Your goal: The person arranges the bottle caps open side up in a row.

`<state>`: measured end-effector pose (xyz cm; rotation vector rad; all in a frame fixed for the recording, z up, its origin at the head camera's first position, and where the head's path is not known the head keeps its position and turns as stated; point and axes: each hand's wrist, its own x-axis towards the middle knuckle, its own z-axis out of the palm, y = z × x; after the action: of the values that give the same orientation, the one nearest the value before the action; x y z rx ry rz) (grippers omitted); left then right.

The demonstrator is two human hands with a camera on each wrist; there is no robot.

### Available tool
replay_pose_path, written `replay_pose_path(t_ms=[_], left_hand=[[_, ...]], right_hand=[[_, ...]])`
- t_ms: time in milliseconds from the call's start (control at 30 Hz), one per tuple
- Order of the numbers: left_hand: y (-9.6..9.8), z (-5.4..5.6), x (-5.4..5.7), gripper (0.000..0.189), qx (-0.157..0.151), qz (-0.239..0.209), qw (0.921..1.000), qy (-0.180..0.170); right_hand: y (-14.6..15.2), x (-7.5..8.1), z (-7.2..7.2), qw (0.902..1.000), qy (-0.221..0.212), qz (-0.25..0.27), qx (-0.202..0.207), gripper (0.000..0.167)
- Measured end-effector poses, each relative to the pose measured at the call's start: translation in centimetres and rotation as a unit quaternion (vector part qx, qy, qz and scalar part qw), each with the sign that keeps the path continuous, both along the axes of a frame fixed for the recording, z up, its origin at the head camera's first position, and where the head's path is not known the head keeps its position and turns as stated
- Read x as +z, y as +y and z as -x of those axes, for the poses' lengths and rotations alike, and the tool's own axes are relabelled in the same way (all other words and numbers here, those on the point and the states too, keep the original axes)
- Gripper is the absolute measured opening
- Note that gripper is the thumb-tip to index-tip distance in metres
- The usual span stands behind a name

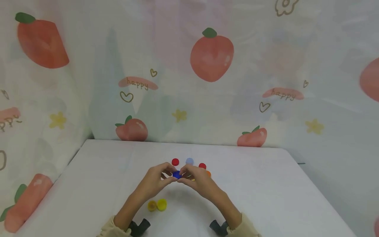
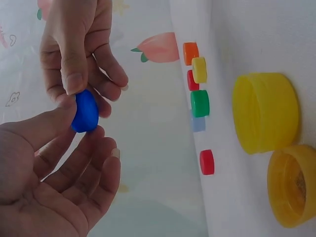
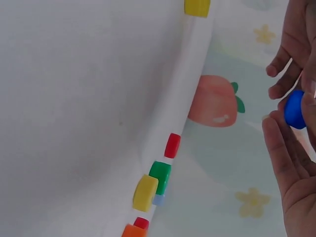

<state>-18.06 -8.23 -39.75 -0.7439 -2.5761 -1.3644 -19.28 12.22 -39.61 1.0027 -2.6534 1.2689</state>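
i had the blue piece (image 1: 177, 174) up off the worktop (image 1: 260, 197), between the left hand (image 1: 154, 178) and the right hand (image 1: 197, 179), well inside the left and right edges. the left thumb and forefinger pinched it from the left; the right thumb and fingertips pinched it from the right. 2 pinches, i judged, steadied so small a thing better than 1, and holding it in the air gave the fingertips room around its rim. the spare left fingers were bent and a little spread, probably to stay out of the way; the spare right fingers were bent too.

beyond the hands, towards the middle of the far edge, sat a loose group: a red cap (image 1: 175, 162), a pale cap (image 1: 189, 161), another red cap (image 1: 202, 166), an orange cap (image 1: 208, 173), a small yellow cap (image 2: 199, 70) and a green cap (image 2: 200, 103). i took that spot as within reach yet clear of the forearms.

nearer the near edge, left of centre, the big yellow cap (image 1: 162, 204) and the amber cap (image 1: 152, 206) lay side by side, the amber hollow showing. i could not tell if they touched. their place seemed meant to keep them apart from the far group.
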Motion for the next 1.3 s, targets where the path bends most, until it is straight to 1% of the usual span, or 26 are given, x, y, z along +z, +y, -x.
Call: replay_pose_path(t_ms=[167,300,467,633,700,800,867,967,1033,1167,1300], left_hand=[[0.1,0.2,-0.3,0.034,0.000,0.016,0.9998,-0.012],[-0.1,0.1,-0.5,0.033,0.000,0.023,0.9997,-0.013],[-0.6,-0.1,-0.9,0.028,-0.016,0.024,0.9993,-0.024],[-0.7,0.0,-1.1,0.024,-0.031,0.026,0.9981,-0.046],[-0.7,0.1,-1.1,0.023,-0.036,0.037,0.9970,-0.057],[-0.7,0.2,-1.1,0.020,-0.050,0.064,0.9936,-0.079],[-0.8,0.3,-1.0,0.018,-0.062,0.086,0.9904,-0.089],[-1.1,0.5,-1.0,0.017,-0.087,0.110,0.9842,-0.107],[-1.4,0.6,-1.0,0.016,-0.106,0.118,0.9798,-0.122],[-1.8,0.6,-1.3,0.016,-0.130,0.133,0.9717,-0.145],[-1.9,0.5,-1.4,0.015,-0.148,0.138,0.9677,-0.150]], right_hand=[[0.2,-0.5,-0.2,0.9996,-0.015,0.016,-0.019,0.030],[0.1,-0.6,-0.3,0.9995,-0.024,0.017,-0.011,0.038],[0.0,-0.8,-0.5,0.9990,-0.046,0.005,0.001,0.037],[0.0,-0.8,-0.4,0.9977,-0.065,-0.021,0.001,0.032],[0.1,-0.8,-0.4,0.9966,-0.073,-0.038,0.000,0.030],[0.0,-0.8,-0.5,0.9936,-0.093,-0.065,-0.001,0.028],[-0.2,-0.7,-0.4,0.9905,-0.108,-0.085,0.005,0.029],[-0.6,-0.9,-0.5,0.9838,-0.136,-0.115,0.018,0.029],[-0.9,-1.1,-0.6,0.9798,-0.147,-0.132,0.029,0.028],[-1.3,-1.5,-0.7,0.9757,-0.149,-0.154,0.045,0.026],[-1.6,-1.8,-0.7,0.9714,-0.140,-0.185,0.053,0.024]])
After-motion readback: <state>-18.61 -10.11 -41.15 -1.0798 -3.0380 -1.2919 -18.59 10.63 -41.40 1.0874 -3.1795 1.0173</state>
